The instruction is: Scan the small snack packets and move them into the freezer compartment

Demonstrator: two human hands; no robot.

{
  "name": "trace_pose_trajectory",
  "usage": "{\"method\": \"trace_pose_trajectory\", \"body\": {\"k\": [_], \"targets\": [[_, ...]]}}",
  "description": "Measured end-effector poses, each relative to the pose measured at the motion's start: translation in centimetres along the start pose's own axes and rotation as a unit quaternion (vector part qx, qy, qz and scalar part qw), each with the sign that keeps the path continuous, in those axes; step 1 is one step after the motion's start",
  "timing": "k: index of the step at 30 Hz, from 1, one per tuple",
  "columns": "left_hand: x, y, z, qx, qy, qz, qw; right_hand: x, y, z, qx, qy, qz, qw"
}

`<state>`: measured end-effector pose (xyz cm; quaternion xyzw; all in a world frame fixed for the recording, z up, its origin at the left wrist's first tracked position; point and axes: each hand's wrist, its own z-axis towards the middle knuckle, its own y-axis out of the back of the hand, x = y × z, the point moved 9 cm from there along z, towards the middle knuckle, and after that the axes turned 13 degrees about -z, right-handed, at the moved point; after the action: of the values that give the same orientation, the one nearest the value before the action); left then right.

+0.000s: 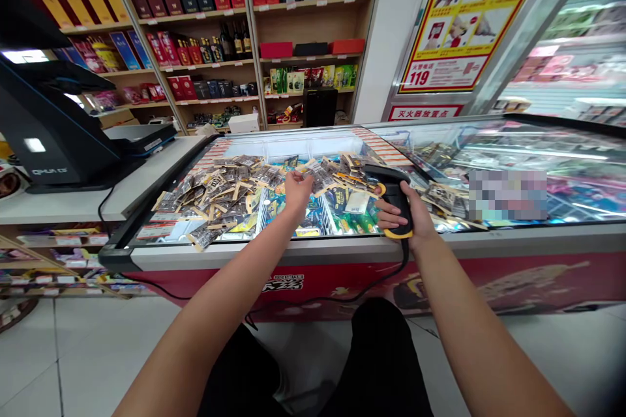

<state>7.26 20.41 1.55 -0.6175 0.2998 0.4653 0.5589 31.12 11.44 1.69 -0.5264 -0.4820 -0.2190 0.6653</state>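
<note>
Behind your freezer (pixel 205 257) you can read "火警电话" and "119" on the poster (pixel 474 19) — and, lower, close to the freezer's back edge, "灭火器放置点" on the red sign (pixel 424 113).

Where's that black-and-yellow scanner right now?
In the head view, the scanner is right of centre, gripped in the right hand near the front edge of the freezer, with small packets lying on both sides.

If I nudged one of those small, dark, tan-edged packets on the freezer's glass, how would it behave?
A small, dark, tan-edged packet looks thin and flat, so it is probably light. It would likely slide readily on the smooth, clear glass top. In the overlapping heap, neighbours might shift too.
</note>
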Motion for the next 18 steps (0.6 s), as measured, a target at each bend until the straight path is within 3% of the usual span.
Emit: {"method": "trace_pose_trajectory", "body": {"k": [2, 5, 9, 14, 18], "targets": [[1.6, -1.0, -1.6, -0.025, 0.061, -0.027, 0.997, 0.1, 0.3, -0.1, 0.006, 0.007, 0.042, 0.999], [2.8, -2.3, -4.4, -0.019, 0.098, 0.014, 0.995, 0.2, 0.4, -0.3, 0.025, 0.011, 0.099, 0.995], [2.8, -4.0, -7.5, 0.112, 0.044, 0.171, 0.978, 0.2, 0.3, -0.4, 0.047, 0.016, 0.103, 0.993], [1.3, -4.3, -10.3, 0.291, -0.127, 0.336, 0.887, 0.5, 0.1, -0.4, 0.047, 0.033, 0.071, 0.996], [0.2, -3.9, -11.3, 0.402, -0.201, 0.390, 0.803, 0.4, 0.1, -0.4, 0.039, 0.025, 0.085, 0.995]]}}
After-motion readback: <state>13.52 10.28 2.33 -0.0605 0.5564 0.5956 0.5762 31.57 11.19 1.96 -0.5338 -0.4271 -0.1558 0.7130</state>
